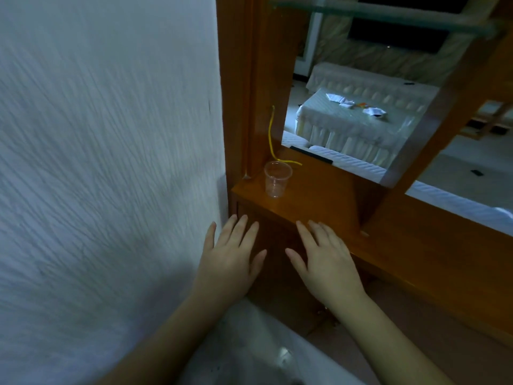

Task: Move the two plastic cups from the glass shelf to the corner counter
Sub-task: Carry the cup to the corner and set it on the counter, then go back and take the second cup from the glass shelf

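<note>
— Where is the cup?

— One clear plastic cup (pixel 277 179) stands upright, mouth up, on the corner counter (pixel 311 195), tucked near the wooden frame (pixel 236 107) and just in front of a yellow cord (pixel 270 134); it looks thin, see-through and empty; only this one shows.

— And the hands?

— Both hang below the counter's front edge, palms down, fingers spread, holding nothing; the cup lies up and ahead of them, apart from both, and I'd judge the left hand (pixel 230 259) slightly nearer than the right hand (pixel 327 262).

— The second cup?

— Not in view; the glass shelf (pixel 388 15) runs across the top of the mirror (pixel 361 107), well above the hands and more over the right one; so, at a guess, the reach goes upward.
</note>
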Available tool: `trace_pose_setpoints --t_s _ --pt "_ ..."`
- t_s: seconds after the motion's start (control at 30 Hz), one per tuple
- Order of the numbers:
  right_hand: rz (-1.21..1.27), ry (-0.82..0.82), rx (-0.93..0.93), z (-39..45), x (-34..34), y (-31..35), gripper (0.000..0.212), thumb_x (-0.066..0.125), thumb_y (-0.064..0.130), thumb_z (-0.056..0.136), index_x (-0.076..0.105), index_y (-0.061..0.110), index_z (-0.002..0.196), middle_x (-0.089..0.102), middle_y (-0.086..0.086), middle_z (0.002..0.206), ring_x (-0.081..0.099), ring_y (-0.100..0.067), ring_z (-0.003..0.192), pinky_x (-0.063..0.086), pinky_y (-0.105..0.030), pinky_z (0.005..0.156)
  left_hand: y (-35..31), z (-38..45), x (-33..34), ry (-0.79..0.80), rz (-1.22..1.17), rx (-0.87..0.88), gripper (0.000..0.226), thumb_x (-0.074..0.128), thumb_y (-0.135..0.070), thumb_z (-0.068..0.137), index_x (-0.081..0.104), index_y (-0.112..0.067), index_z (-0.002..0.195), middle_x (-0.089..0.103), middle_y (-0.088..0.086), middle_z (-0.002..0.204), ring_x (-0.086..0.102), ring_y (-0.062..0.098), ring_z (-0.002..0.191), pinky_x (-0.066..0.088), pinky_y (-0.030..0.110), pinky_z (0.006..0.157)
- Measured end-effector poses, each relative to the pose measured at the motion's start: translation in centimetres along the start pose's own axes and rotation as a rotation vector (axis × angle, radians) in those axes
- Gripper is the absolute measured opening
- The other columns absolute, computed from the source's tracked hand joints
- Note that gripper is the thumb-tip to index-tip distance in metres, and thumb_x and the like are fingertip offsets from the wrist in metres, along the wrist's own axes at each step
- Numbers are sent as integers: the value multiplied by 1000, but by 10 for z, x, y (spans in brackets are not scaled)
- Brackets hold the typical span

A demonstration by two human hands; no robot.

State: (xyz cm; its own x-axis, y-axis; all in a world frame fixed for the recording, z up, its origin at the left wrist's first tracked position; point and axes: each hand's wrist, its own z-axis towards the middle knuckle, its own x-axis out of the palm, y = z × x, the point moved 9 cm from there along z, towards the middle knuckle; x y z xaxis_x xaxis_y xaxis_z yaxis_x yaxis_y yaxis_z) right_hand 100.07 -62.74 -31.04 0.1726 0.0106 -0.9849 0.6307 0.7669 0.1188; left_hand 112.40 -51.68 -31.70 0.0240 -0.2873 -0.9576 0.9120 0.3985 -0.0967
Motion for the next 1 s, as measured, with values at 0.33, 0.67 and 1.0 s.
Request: trace_pose_setpoints --t_s 0.33,0.67,1.0 --pt "-32 20 99 -78 -16 -40 66 16 58 95 10 27 152 16 -6 160 10 -24 146 1 -39 114 -87 -11 -15 5 -85 132 56 34 -52 97 48 -22 142 51 6 148 38 26 141 19 56 116" --pt "-26 -18 332 -219 -48 -158 62 22 54 97 24 23 150 27 -9 156 19 -27 144 5 -41 114 -262 -51 -11 113 -108 379 61 23 -56 98 40 -25 148 42 4 154 27 23 147 13 53 118" --pt "-69 -68 665 -358 -80 -258 60 28 51 95 44 17 141 46 -15 144 40 -34 134 27 -48 110 -419 -115 -4 254 -122 621 68 2 -63 94 10 -35 155 12 -4 166 -1 16 151 -1 49 121"
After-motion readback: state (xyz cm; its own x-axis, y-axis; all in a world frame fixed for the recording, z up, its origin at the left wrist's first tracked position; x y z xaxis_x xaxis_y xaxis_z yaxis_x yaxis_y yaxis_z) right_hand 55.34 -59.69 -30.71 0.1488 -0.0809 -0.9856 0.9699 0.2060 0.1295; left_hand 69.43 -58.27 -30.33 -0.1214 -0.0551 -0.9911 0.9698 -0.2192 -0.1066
